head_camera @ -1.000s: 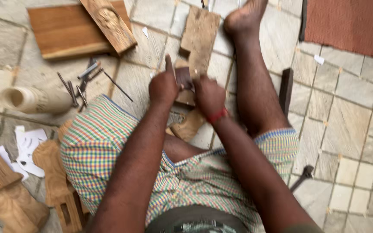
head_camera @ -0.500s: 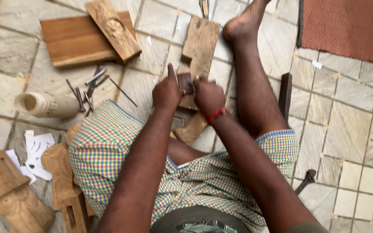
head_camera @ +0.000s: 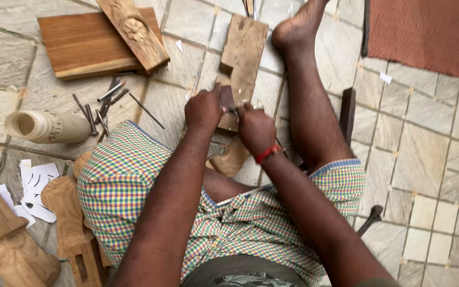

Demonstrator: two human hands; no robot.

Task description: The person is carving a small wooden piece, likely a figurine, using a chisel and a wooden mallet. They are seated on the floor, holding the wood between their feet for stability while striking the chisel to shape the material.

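Note:
I sit on a stone-tiled floor with my right leg stretched out. My left hand point(head_camera: 203, 110) and my right hand point(head_camera: 256, 129) meet over a small dark block point(head_camera: 226, 98) that rests on a notched wooden board point(head_camera: 243, 58). Both hands have their fingers closed around the small block or a thin tool at it; which part each one grips is hidden. A red band circles my right wrist. My bare foot point(head_camera: 298, 26) lies just right of the board.
Several metal chisels point(head_camera: 99, 106) lie scattered at the left, beside a pale wooden cylinder point(head_camera: 46, 126). A carved plank point(head_camera: 134, 32) rests on a flat board point(head_camera: 88, 45). White paper cutouts point(head_camera: 35, 188) and carved wooden pieces point(head_camera: 6, 239) sit lower left. A red mat point(head_camera: 421, 32) lies upper right.
My left index finger, raised a second ago, has curled down onto the block. The view has shifted slightly; both hands stay over the board.

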